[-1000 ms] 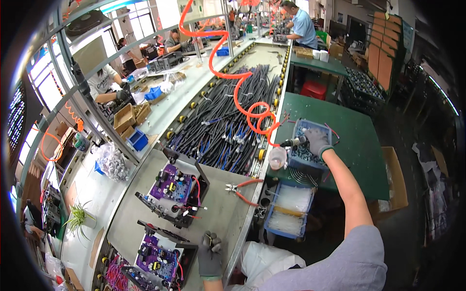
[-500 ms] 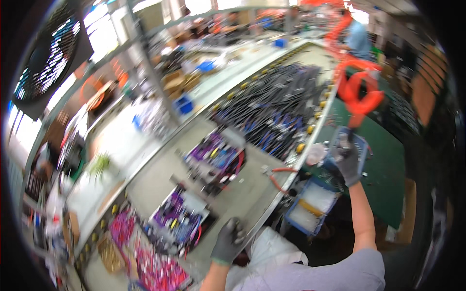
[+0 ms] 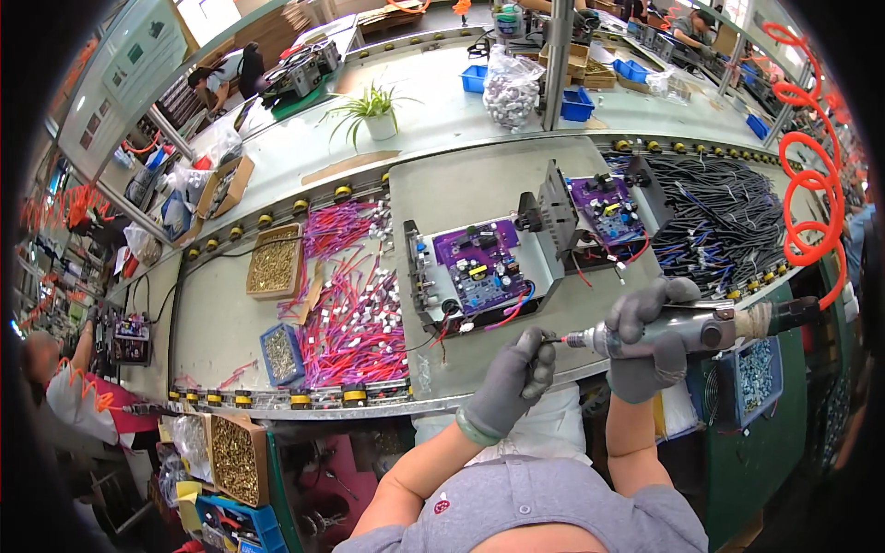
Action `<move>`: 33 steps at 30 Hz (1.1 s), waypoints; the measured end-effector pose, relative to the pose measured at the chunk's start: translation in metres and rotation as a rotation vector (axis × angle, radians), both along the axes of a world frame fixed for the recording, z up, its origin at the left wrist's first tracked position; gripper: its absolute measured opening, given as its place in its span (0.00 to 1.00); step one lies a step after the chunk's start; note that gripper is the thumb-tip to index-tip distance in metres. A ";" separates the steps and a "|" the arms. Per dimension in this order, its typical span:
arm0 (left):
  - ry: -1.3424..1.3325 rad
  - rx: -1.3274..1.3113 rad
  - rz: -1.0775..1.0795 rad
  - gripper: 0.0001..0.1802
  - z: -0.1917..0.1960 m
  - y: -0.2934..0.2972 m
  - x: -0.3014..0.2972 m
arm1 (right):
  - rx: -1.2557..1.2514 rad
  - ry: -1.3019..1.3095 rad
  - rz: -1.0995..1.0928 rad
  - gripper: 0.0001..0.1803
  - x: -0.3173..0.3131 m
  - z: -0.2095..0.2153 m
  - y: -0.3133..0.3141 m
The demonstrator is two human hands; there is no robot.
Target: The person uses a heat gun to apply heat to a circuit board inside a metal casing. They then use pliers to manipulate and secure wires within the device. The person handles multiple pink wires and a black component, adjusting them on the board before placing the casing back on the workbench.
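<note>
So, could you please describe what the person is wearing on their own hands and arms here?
Both the left hand and the right hand wear grey knit work gloves with snug cuffs; the left cuff has a greenish edge. The forearms are uncovered, and short grey sleeves of a T-shirt end above the elbows.

I see a potted plant (image 3: 371, 112) on the far bench, near a clear bag of small parts (image 3: 510, 85) and blue bins (image 3: 578, 103). Black cables (image 3: 719, 217) lie heaped right; an orange coiled hose (image 3: 808, 175) hangs above them.
</note>
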State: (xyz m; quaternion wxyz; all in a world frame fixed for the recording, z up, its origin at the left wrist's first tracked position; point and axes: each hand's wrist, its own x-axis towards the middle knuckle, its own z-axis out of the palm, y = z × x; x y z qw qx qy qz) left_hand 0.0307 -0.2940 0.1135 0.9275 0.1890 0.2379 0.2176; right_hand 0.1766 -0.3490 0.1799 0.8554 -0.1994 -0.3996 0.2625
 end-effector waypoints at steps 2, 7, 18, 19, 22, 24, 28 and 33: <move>-0.060 -0.086 0.026 0.16 -0.004 0.005 -0.001 | -0.008 0.001 -0.013 0.33 -0.008 -0.001 0.007; -0.257 -0.211 0.064 0.15 -0.001 0.006 0.003 | 0.199 -0.243 0.224 0.32 0.004 -0.008 0.022; 0.106 0.074 0.036 0.37 0.019 0.007 -0.013 | -0.002 -0.015 -0.082 0.30 -0.033 0.029 0.026; 0.181 0.234 -0.110 0.35 0.028 0.014 -0.024 | 0.051 -0.061 -0.023 0.30 -0.021 0.032 0.033; 0.480 0.666 -0.454 0.23 0.075 0.042 -0.065 | 0.090 -0.057 0.057 0.30 0.003 0.047 0.053; 0.645 1.326 -0.206 0.16 0.067 0.064 -0.067 | 0.078 -0.040 0.056 0.28 0.014 0.046 0.074; 1.088 2.168 -0.071 0.16 0.062 0.135 -0.038 | -0.031 0.026 0.131 0.25 0.016 0.044 0.115; 1.078 2.231 -0.502 0.17 0.042 0.172 -0.026 | -0.178 -0.005 0.114 0.24 0.017 0.036 0.128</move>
